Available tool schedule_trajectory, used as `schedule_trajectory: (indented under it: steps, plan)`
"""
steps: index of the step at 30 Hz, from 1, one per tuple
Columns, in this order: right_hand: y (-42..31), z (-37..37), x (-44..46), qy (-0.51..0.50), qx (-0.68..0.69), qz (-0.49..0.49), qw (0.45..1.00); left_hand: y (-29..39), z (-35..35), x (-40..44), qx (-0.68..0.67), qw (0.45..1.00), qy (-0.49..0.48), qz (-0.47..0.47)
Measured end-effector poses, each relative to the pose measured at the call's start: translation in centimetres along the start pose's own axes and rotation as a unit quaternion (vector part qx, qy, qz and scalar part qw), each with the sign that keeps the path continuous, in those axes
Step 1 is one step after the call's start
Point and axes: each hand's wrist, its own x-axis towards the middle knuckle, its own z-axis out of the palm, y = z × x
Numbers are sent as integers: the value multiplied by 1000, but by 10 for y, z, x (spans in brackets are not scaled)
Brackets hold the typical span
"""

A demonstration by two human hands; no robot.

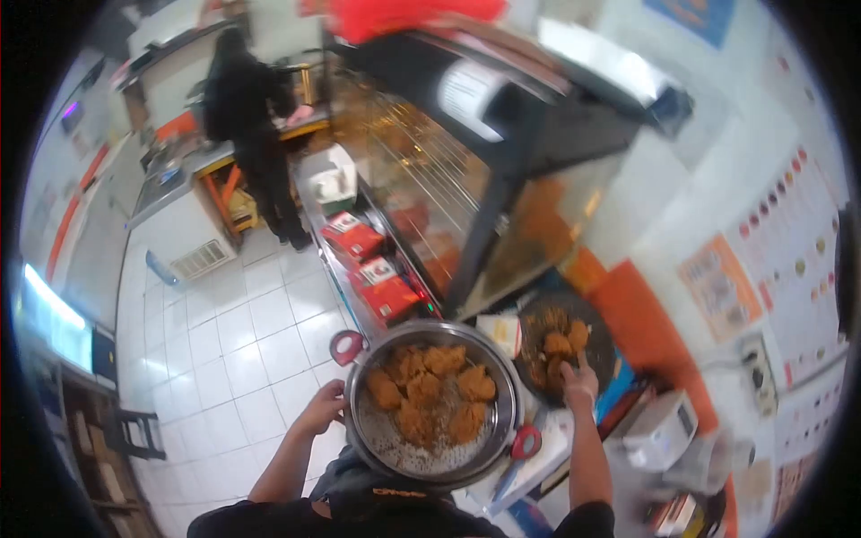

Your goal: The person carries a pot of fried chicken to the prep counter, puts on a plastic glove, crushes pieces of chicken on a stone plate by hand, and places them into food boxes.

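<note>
A round steel pot [514,394] with red-trimmed handles is held in front of my body. Several pieces of fried chicken [424,390] lie in it on a perforated bottom. My left hand [325,408] is closed on the pot's left side, below the left handle. To the right, a dark round pan [603,345] contains more browned chicken pieces [558,346]. My right hand [580,381] reaches over its near edge, fingers drawn together at a chicken piece; the fingertips are partly hidden.
A glass display cabinet [502,206] stands ahead, with red boxes [387,287] on the ledge beside it. A white device [662,433] sits right of the pan. Farther off, a person in dark clothes [251,117] stands at a counter on the tiled floor [242,332].
</note>
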Motion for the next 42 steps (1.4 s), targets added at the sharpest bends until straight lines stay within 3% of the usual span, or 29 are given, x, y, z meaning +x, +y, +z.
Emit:
schedule_trajectory:
  steps: [1,2,4,6,9,11,13,15,17,18,21,23,24,25,26,27,28,29,32,33,36,40,42]
  plan:
    - [23,3,17,-19,138,-18,990,-4,-4,3,-2,1000,-10,2]
    - [52,0,28,37,33,-91,995,-7,-4,0,14,1000,-1,8]
    - [36,-7,38,111,-13,-127,986,0,-3,-2,20,1000,4,-1]
    - [5,-3,11,130,107,-48,984,2,-3,-3,11,1000,-1,-3]
    - [-34,9,-14,65,-139,61,986,6,-3,-10,26,1000,-8,-3]
    - [-43,-11,1,3,-43,87,995,6,-3,-7,18,1000,-20,7]
    - [-124,-45,-11,-30,52,95,994,-6,-7,-2,-5,1000,-25,18]
    - [-91,-32,-7,32,126,-99,987,-8,-10,-1,-2,1000,-21,15]
    - [5,11,32,25,-212,-130,968,-2,-10,-5,6,1000,-26,16]
    - [-6,12,27,5,-140,-149,979,14,-9,-15,6,999,-26,21]
    - [-28,17,18,-39,6,-198,979,-20,-12,3,-37,998,-37,38]
    - [-7,7,37,-47,4,-222,974,-16,-13,-1,-44,997,-40,45]
    - [-100,-1,14,-19,278,157,948,-19,-16,2,-48,996,-41,58]
    - [-110,2,4,1,274,187,943,-20,-14,2,-53,995,-42,70]
    - [-84,11,10,-8,199,106,974,-17,-15,1,-63,996,-53,34]
    - [-58,19,10,-8,71,-38,997,-17,-16,2,-57,996,-60,27]
    - [-48,24,6,8,-46,-154,987,-18,-17,2,-50,996,-69,20]
    - [-39,24,5,13,-93,-211,973,-18,-19,2,-43,996,-77,13]
    - [-32,11,21,-1,-66,-208,976,-33,-14,10,-67,993,-54,86]
    - [-20,8,31,-3,-81,-201,976,-33,-15,11,-68,994,-61,65]
    - [-40,16,29,42,156,-26,987,-25,-17,9,-69,994,-84,8]
    - [-58,34,4,-11,161,109,981,-19,-20,7,-46,994,-101,-9]
    - [-53,11,7,-29,-2,-96,995,-19,-17,7,-46,995,-91,11]
